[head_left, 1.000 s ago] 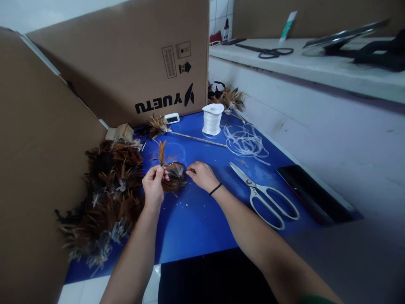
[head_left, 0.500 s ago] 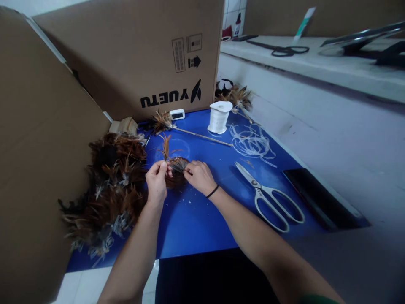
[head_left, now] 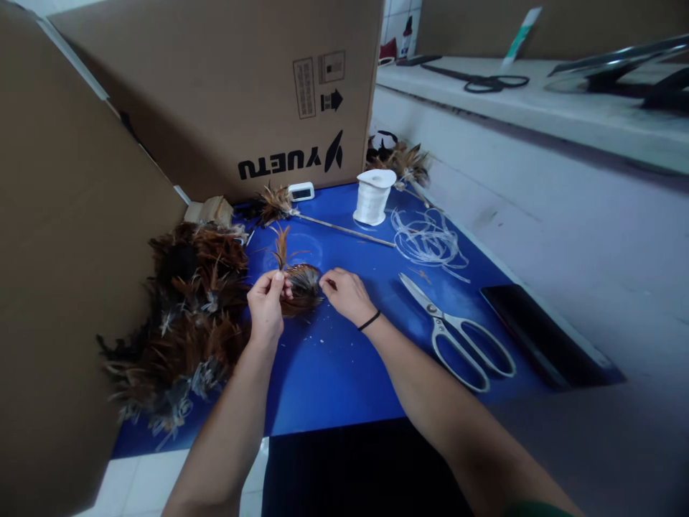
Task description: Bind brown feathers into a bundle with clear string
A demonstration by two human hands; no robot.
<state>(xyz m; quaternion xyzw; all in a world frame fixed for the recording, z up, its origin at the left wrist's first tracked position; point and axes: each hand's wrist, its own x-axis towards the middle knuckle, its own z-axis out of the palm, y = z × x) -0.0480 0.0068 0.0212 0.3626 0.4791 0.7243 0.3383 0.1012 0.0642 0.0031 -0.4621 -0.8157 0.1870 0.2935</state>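
My left hand (head_left: 268,300) pinches the base of a small orange-brown feather bunch (head_left: 281,248) that points upward. Just right of it, a rounded dark feather bundle (head_left: 304,283) rests over the blue table (head_left: 334,388), beside the fingers of my left hand. My right hand (head_left: 346,293) is at the right edge of that bundle, its fingers curled together; anything between its fingertips is too small to make out. Large silver scissors (head_left: 457,330) lie to the right of my right hand, their blades slightly apart.
Feather bunches (head_left: 199,316) are heaped at the left beside a cardboard box (head_left: 215,93). Behind my hands are a feathered stick (head_left: 344,230), a white spool (head_left: 373,197) and tangled clear ribbon (head_left: 428,238). A black phone-like slab (head_left: 538,334) lies at the right.
My right hand has moved a little to the right, off the dark feather bundle. My left hand has stayed nearly still with the small orange-brown feather bunch.
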